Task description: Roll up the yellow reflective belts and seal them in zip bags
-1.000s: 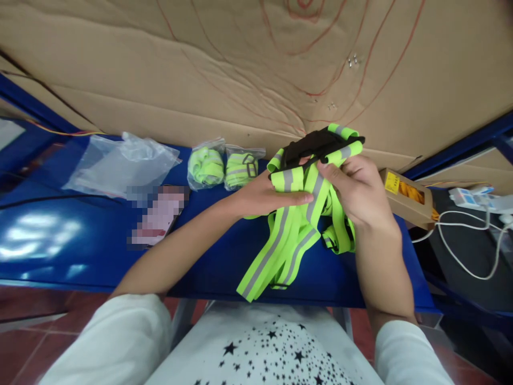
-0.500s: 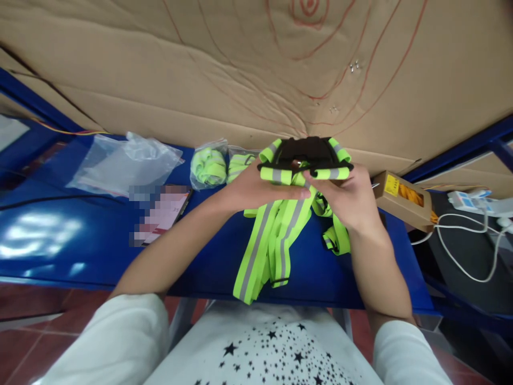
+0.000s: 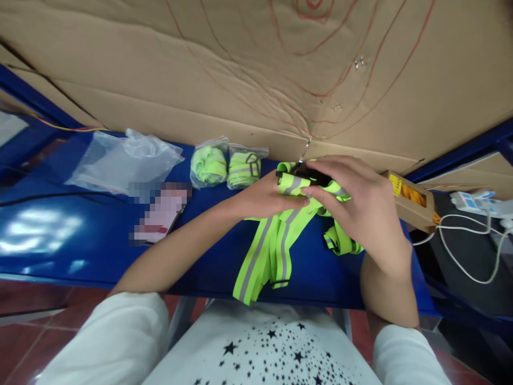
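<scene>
Cardboard point(image 3: 160, 85) is set behind the blue tabletop point(image 3: 200, 264); right of centre, the green strap bundle point(image 3: 276, 230) is gripped at its far end by left hand point(image 3: 266, 198) and right hand point(image 3: 363, 200), its tails point(image 3: 254, 262) angled near-left, nearer the left.

No text legible to me. Yellow label point(image 3: 396, 185) on cardboard box point(image 3: 417, 216), 3 o'clock in my view: print unreadable.

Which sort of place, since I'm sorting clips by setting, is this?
Probably a workbench in a workshop or packing area: a blue table, a cardboard panel behind it, and two bagged bundles of green straps on top.
</scene>
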Demonstrator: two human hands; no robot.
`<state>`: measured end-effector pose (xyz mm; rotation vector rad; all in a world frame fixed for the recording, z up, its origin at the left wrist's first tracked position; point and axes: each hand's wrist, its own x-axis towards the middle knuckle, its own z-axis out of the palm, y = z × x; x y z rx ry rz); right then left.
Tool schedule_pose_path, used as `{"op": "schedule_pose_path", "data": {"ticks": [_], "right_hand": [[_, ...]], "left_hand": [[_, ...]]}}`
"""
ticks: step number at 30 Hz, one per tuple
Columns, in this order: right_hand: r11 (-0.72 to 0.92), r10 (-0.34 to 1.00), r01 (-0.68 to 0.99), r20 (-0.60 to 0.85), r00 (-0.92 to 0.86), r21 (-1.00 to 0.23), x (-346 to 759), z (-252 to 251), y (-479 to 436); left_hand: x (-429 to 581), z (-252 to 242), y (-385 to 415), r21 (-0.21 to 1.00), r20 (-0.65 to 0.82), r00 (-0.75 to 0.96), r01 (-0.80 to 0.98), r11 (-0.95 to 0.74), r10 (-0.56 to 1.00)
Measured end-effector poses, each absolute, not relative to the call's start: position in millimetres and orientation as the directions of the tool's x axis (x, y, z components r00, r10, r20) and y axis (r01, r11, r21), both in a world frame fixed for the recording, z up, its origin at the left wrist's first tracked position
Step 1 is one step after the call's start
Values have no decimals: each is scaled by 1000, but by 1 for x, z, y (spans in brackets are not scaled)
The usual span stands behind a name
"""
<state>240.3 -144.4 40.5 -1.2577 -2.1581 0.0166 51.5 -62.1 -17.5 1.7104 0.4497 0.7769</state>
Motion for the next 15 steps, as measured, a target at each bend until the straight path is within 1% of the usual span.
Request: {"op": "schedule_pose_path", "data": {"ticks": [4,7,9,11,15], "right_hand": [[499,788,771,578,-213,-396,240,30,-133],[448,794,739,604,-70,-503,239,25,-128],[422,816,696,578,-12,-581,238,24,-126],[402,841,657,540,10,-638,239,26,-125],[365,869,613,493,45,-700,242,26,-122]], "left_hand": [[52,-20,-61,967,227,725,-86,-242,650],[51,-21,-60,969,211,705,-58,-242,677],[49,-20,-60,970,193,713,-35,-241,674],[48,-18,-61,971,175,741,-21,-238,648],[47,-16,-61,984,135,768,-29,-176,627]]}}
